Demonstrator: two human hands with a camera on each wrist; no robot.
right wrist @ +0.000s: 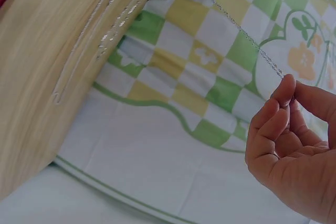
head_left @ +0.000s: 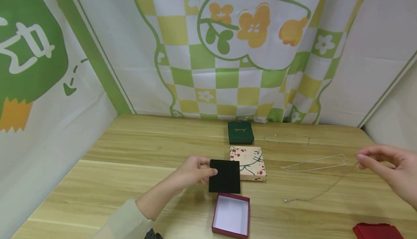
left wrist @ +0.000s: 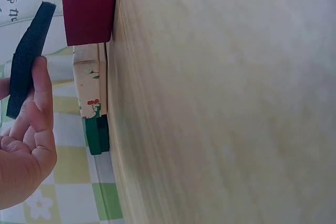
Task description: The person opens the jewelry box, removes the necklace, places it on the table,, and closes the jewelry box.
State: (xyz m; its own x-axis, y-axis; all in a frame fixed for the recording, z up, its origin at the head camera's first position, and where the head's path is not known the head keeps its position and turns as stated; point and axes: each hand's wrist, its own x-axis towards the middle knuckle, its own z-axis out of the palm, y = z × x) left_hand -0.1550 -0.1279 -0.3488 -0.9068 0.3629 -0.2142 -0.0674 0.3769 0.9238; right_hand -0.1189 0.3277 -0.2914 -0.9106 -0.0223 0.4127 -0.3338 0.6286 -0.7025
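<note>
My left hand (head_left: 192, 174) pinches a thin black square foam pad (head_left: 224, 176) by its left edge, thumb on top. The pad is held above the table, just beyond an open red box (head_left: 232, 215) with a white inside. In the left wrist view the pad (left wrist: 30, 59) appears edge-on between thumb and fingers. My right hand (head_left: 391, 168) pinches one end of a thin silver chain necklace (head_left: 329, 188) between thumb and forefinger. The chain slants down to the left, its clasp end near the tabletop. In the right wrist view the chain (right wrist: 236, 24) hangs taut from the fingertips.
Behind the pad lies a cream floral box (head_left: 252, 159), and beyond it a dark green box (head_left: 240, 132). Two more necklaces, a plain chain (head_left: 312, 162) and a beaded one (head_left: 286, 142), lie on the right. A red pouch-like item (head_left: 378, 230) sits at the front right.
</note>
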